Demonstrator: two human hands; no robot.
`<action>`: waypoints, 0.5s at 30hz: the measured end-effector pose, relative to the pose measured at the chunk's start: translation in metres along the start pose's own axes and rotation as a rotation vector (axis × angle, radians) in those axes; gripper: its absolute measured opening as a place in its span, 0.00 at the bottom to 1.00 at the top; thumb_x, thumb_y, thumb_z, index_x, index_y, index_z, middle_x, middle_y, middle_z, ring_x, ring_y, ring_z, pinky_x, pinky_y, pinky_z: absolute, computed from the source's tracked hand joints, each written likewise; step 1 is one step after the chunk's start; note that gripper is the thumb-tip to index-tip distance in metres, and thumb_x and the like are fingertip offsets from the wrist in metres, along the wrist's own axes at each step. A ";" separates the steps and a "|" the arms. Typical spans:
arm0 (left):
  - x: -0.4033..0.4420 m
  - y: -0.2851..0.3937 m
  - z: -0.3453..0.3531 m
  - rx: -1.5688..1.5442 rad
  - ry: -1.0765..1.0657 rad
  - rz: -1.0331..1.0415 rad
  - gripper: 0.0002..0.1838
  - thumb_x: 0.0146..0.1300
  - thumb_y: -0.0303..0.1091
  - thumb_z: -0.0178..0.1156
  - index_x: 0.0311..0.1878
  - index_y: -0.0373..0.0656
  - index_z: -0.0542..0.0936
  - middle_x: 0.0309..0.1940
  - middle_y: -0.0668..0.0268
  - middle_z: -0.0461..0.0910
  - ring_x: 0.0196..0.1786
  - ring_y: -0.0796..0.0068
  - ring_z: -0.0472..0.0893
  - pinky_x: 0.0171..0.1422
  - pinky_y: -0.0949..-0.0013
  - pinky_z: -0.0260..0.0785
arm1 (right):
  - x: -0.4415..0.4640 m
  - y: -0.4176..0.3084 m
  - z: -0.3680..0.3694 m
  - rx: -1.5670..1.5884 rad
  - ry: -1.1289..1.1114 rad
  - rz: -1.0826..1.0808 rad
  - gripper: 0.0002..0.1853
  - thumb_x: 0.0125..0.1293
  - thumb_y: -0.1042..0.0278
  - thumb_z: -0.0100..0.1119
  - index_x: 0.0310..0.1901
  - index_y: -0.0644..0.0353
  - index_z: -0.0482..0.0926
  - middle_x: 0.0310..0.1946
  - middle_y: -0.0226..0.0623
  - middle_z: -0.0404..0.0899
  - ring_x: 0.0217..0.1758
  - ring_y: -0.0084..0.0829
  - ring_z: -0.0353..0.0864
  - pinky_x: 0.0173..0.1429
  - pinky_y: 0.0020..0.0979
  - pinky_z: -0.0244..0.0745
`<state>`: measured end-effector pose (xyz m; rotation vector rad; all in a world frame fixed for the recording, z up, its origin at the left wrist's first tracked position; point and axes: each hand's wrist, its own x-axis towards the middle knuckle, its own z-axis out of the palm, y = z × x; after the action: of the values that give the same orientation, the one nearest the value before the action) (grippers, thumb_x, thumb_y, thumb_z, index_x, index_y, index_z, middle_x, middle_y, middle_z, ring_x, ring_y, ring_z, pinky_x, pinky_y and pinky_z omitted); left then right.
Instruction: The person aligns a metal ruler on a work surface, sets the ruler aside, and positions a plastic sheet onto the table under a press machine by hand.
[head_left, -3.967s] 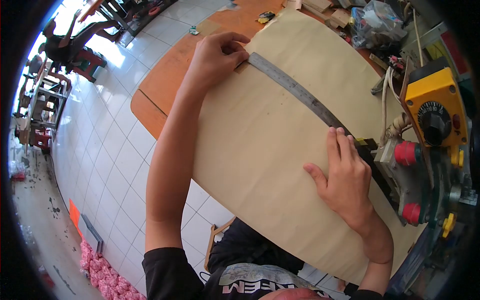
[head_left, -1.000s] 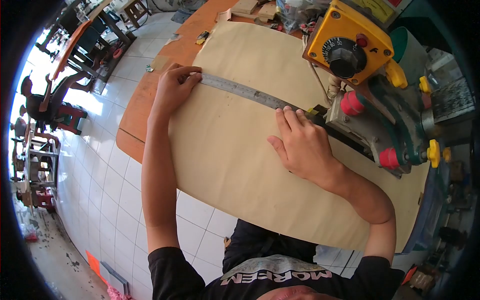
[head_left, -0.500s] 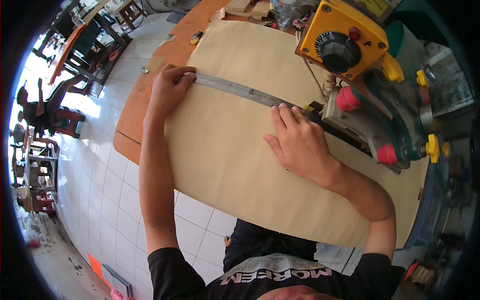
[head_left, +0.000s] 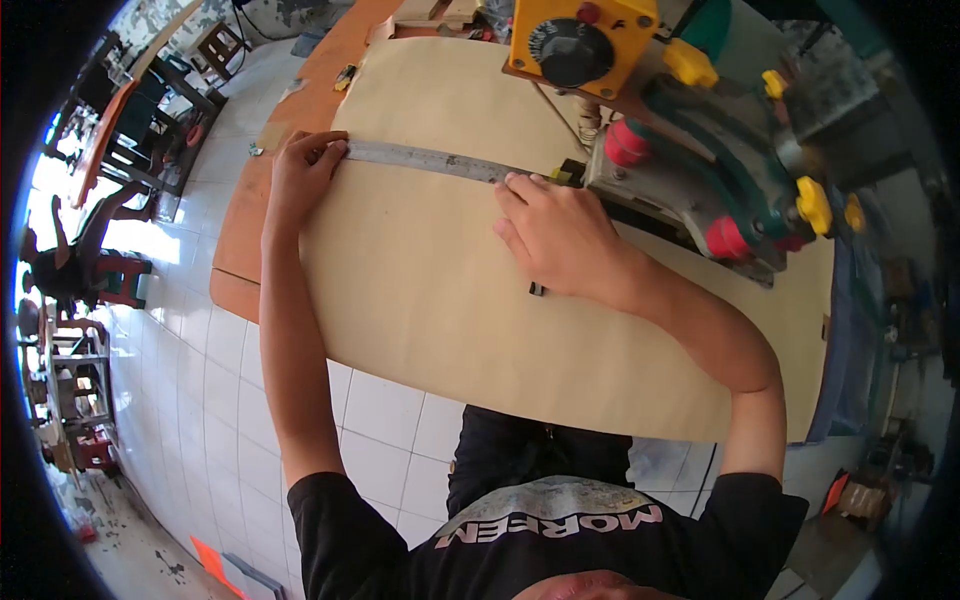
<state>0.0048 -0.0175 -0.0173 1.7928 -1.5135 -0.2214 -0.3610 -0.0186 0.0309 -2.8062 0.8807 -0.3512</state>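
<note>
A long metal ruler [head_left: 430,160] lies across the large beige sheet [head_left: 430,300] on the orange table [head_left: 245,225]. At the ruler's left end my left hand [head_left: 303,175] is closed, thumb and fingers pinching the tip. My right hand [head_left: 565,235] rests on the sheet near the ruler's other end, its bent fingers together and their tips at the ruler's edge. A small black object [head_left: 537,289] pokes out under the palm; the rest of it is hidden.
A machine with a yellow dial box [head_left: 580,45], red knobs and yellow knobs [head_left: 813,205] stands over the sheet's right side. Wood pieces [head_left: 440,10] lie at the far edge. Another person [head_left: 60,265] sits far left, beside a red stool [head_left: 125,280].
The view has shifted, bringing the machine farther left and nearer the top. My right hand's fingers have gone from spread flat to bent together, and the black object shows more. My left hand remains at the ruler's end.
</note>
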 end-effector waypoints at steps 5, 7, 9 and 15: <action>-0.002 0.001 0.001 -0.131 0.010 -0.069 0.14 0.70 0.37 0.68 0.52 0.40 0.90 0.39 0.61 0.84 0.39 0.71 0.83 0.47 0.67 0.75 | -0.042 -0.008 -0.011 0.031 0.143 -0.228 0.21 0.73 0.61 0.57 0.59 0.70 0.79 0.58 0.51 0.80 0.64 0.53 0.79 0.69 0.48 0.73; -0.002 0.002 -0.001 -0.124 0.018 -0.057 0.14 0.69 0.37 0.68 0.52 0.39 0.90 0.38 0.61 0.84 0.39 0.72 0.83 0.47 0.67 0.76 | -0.074 -0.024 -0.036 0.126 0.030 -0.223 0.21 0.73 0.62 0.59 0.59 0.69 0.79 0.58 0.51 0.80 0.63 0.52 0.80 0.68 0.47 0.75; 0.001 -0.009 0.003 -0.162 0.014 -0.042 0.15 0.69 0.38 0.68 0.52 0.39 0.89 0.39 0.61 0.84 0.39 0.71 0.83 0.47 0.67 0.76 | -0.108 -0.035 -0.061 0.288 -0.127 -0.168 0.20 0.71 0.64 0.62 0.59 0.66 0.81 0.57 0.50 0.82 0.61 0.50 0.82 0.65 0.46 0.78; -0.003 -0.004 -0.001 -0.033 0.013 0.038 0.16 0.69 0.40 0.67 0.54 0.41 0.89 0.42 0.57 0.84 0.44 0.63 0.84 0.53 0.62 0.77 | -0.199 -0.022 -0.103 0.337 -0.116 0.078 0.20 0.68 0.69 0.66 0.61 0.63 0.83 0.53 0.50 0.86 0.55 0.48 0.87 0.60 0.42 0.81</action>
<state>0.0077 -0.0144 -0.0208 1.7353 -1.5250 -0.2148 -0.5361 0.1046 0.1007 -2.4504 0.8167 -0.2905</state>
